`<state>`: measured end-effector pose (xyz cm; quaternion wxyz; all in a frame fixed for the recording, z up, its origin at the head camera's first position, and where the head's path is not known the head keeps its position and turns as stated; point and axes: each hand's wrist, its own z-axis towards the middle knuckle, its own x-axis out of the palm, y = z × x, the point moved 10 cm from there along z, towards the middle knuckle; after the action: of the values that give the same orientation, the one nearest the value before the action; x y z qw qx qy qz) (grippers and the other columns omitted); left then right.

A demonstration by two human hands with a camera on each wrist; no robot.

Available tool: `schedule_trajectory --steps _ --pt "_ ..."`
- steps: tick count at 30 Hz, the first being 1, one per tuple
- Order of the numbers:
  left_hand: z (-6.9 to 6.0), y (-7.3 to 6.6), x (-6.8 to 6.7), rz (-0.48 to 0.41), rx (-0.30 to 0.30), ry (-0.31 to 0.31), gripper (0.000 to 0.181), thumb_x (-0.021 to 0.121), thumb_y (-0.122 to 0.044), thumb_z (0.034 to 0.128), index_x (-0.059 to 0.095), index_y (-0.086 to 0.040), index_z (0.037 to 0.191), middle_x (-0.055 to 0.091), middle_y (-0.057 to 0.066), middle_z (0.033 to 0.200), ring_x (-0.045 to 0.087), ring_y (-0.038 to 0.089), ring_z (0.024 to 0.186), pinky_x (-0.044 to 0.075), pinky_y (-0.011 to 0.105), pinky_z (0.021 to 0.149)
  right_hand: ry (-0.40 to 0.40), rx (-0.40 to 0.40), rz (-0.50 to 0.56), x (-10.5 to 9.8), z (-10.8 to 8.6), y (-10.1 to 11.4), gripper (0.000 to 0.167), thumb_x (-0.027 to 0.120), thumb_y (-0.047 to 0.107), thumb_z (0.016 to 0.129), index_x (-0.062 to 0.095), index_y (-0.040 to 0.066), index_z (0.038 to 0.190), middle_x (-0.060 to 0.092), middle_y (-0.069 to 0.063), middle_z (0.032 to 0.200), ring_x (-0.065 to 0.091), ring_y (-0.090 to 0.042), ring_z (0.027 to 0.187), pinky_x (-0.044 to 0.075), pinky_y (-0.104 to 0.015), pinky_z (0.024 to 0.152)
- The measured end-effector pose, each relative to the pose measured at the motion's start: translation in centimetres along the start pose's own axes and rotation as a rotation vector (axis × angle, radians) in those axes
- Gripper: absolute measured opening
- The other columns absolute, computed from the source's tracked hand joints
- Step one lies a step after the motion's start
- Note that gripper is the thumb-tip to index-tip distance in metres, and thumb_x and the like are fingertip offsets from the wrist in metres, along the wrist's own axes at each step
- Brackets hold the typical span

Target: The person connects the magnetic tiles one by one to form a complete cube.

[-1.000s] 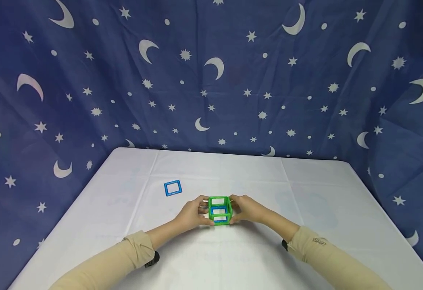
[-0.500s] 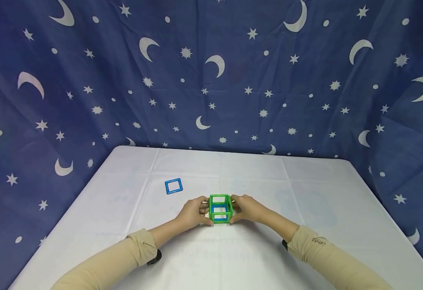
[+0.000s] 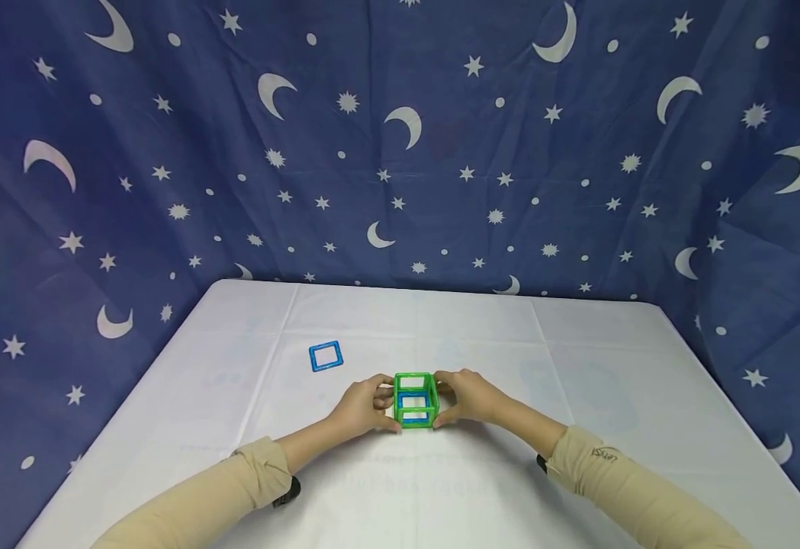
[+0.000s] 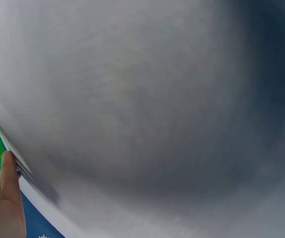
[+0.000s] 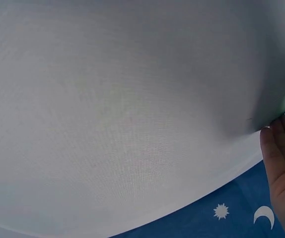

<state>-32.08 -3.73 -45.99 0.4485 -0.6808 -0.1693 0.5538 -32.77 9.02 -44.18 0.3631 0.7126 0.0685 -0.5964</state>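
Observation:
A small box of square magnetic tiles (image 3: 416,410) sits on the white tabletop, with green frames as its walls and a blue frame at the bottom. Its top has no tile. My left hand (image 3: 360,408) holds the left side, thumb by the near corner and fingers toward the far one. Opposite it, my right hand (image 3: 473,396) grips the right side with thumb and fingers spread along the wall. In the left wrist view, part of the left hand (image 4: 6,198) shows beside the green frames. The right wrist view catches the right hand's fingers (image 5: 284,144) near a sliver of green.
One loose blue square tile (image 3: 328,367) lies flat, farther back and left of the box. The table (image 3: 400,488) has a creased white cloth. Behind it hangs a dark blue curtain (image 3: 441,236) with moons and stars.
The left thumb has drawn back slightly from the box's near left corner. Both hands otherwise stay at the box, and the head view shifts a little.

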Motion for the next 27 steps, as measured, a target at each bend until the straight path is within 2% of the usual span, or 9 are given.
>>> schedule_trajectory --steps 11,20,27 --pt "-0.3 -0.2 0.2 -0.031 0.002 0.023 0.074 0.087 -0.011 0.0631 0.049 0.008 0.125 0.063 0.025 0.117 0.063 0.033 0.108 0.054 0.034 0.087 0.041 -0.063 -0.045 0.0 0.0 0.5 0.069 0.085 0.037 0.066 0.058 -0.001 0.117 0.069 -0.010 0.113 0.064 -0.024 0.108 0.051 -0.037 0.094" --pt "-0.3 -0.5 0.1 -0.025 0.013 0.020 0.073 0.087 -0.011 0.0630 0.050 0.008 0.123 0.064 0.025 0.116 0.063 0.034 0.108 0.054 0.035 0.087 0.071 -0.051 -0.033 0.1 -0.1 0.5 0.071 0.084 0.036 0.067 0.056 -0.003 0.119 0.068 -0.012 0.116 0.063 -0.024 0.111 0.049 -0.037 0.097" --pt "-0.7 -0.5 0.6 -0.074 -0.001 0.037 0.073 0.086 -0.010 0.0648 0.048 0.009 0.124 0.059 0.028 0.121 0.058 0.037 0.114 0.053 0.034 0.088 0.133 -0.110 -0.082 0.2 -0.1 1.2 0.062 0.084 0.035 0.067 0.056 0.001 0.110 0.069 -0.011 0.111 0.065 -0.023 0.105 0.052 -0.035 0.092"
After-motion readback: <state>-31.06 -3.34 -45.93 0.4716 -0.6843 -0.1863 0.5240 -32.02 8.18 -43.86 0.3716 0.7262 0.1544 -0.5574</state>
